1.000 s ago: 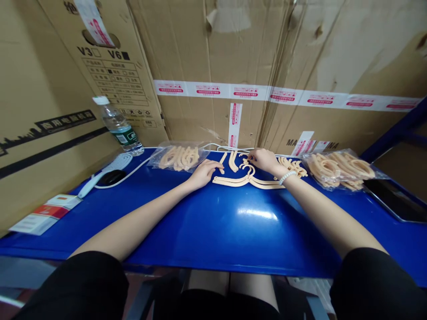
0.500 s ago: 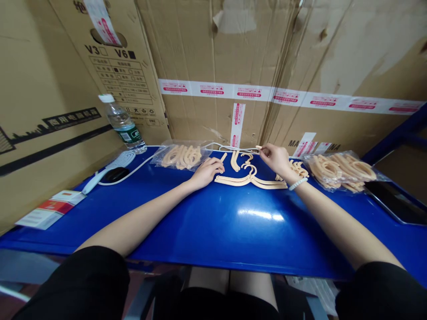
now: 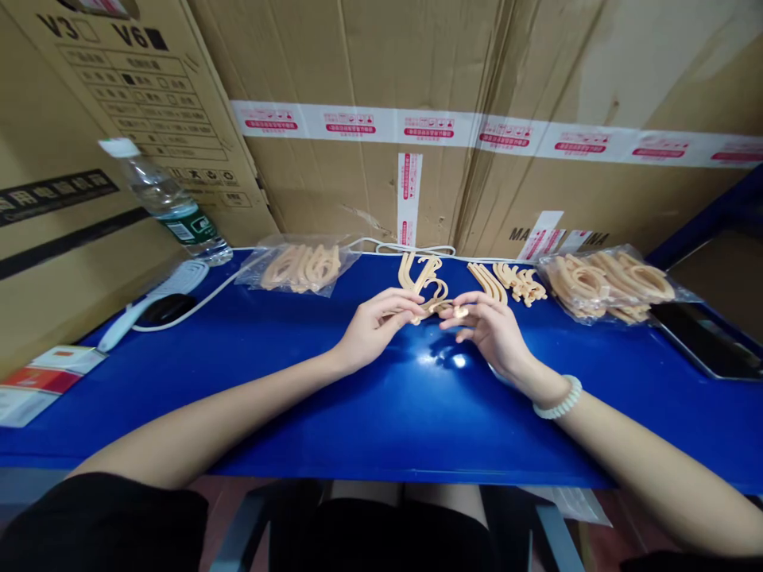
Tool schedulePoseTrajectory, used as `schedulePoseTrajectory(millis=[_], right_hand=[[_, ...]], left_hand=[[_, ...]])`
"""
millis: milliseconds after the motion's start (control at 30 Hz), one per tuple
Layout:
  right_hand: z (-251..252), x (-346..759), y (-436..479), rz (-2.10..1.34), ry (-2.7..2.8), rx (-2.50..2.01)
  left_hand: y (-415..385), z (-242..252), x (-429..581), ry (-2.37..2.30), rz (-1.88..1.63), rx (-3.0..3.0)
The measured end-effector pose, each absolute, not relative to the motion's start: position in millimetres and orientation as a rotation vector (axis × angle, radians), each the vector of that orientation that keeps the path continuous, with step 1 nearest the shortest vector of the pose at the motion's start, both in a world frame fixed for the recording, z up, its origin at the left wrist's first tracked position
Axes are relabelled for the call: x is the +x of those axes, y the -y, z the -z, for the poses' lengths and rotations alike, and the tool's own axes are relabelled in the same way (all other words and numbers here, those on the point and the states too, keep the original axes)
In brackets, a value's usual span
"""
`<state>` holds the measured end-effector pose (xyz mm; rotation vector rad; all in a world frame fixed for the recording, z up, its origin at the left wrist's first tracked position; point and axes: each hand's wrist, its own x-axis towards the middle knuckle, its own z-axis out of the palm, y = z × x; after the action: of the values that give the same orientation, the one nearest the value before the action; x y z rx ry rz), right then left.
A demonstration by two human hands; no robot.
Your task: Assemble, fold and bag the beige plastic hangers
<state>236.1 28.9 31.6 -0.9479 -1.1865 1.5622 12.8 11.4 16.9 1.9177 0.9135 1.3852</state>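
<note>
My left hand [image 3: 381,324] has its fingers closed on the left side of beige plastic hangers [image 3: 439,292], at the middle of the blue table. My right hand [image 3: 493,332] pinches the right side, with a small pale end [image 3: 460,312] showing between its fingers. The curved hooks rise between both hands, while the hanger arms are mostly hidden by my fingers. Just behind lie loose beige hanger arms and hooks [image 3: 417,272]. To the right are more curved arms [image 3: 487,283] and a small heap of hooks [image 3: 520,284].
Clear bags of beige hanger parts lie at left [image 3: 307,268] and right [image 3: 602,282]. A water bottle [image 3: 172,210], white brush-like item [image 3: 152,302], black mouse-like object [image 3: 168,308] and red-white box [image 3: 44,385] stand left. A dark tablet [image 3: 706,342] lies right; cardboard [image 3: 351,63] walls the back.
Both hands have moved in to the hangers at the middle and now grip them. My right hand has left the back of the table. The camera view has shifted.
</note>
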Motion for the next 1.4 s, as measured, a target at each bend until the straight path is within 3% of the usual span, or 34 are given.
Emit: schedulePoseTrajectory(millis=[433,1400], right_hand=[[-18.2,226.4,-15.1,-1.606,1.303,-0.841],[-15.7,230.6,-18.3,-1.809,1.260,-0.846]], left_hand=[[3.0,7.6,29.3,-0.806,-1.251,1.253],[4.0,1.0,26.8,-0.898,-1.240,1.386]])
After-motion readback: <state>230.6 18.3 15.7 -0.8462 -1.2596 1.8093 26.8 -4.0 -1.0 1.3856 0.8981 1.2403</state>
